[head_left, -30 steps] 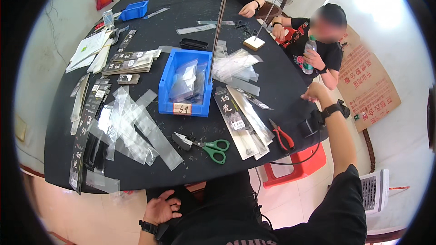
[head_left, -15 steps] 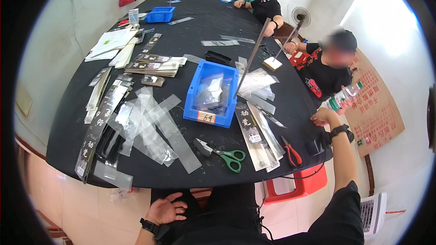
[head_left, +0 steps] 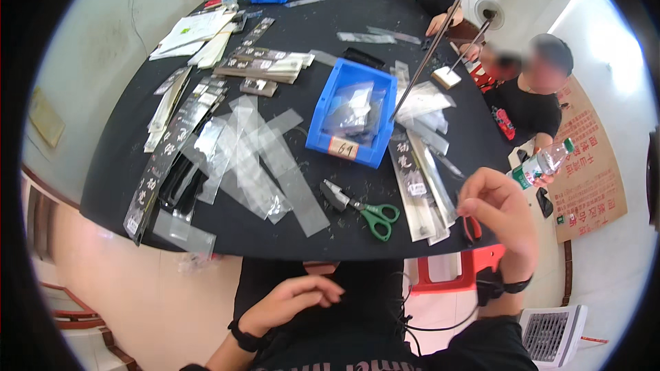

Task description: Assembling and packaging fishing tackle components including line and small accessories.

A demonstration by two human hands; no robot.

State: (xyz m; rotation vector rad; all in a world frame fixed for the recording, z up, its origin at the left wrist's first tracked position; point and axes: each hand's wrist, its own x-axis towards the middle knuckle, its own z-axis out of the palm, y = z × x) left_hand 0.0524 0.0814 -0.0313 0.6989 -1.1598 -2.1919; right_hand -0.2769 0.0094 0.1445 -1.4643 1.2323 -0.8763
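Over lap (head_left: 371, 295), left hand (head_left: 289, 302): fingers loosely parted.
Right hand (head_left: 505, 209): curled near red pliers (head_left: 472, 229); can't tell if gripping.
Scissors (head_left: 380, 220): on table (head_left: 309, 27).

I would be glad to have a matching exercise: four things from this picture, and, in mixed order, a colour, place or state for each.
Column one:
1. Scissors
2. Pliers
3. Nearer blue bin
4. Left hand

Column two:
A. off the table
B. red handles
C. holding clear bags
D. green handles

Pairs: 1-D, 2-B, 3-C, 4-A
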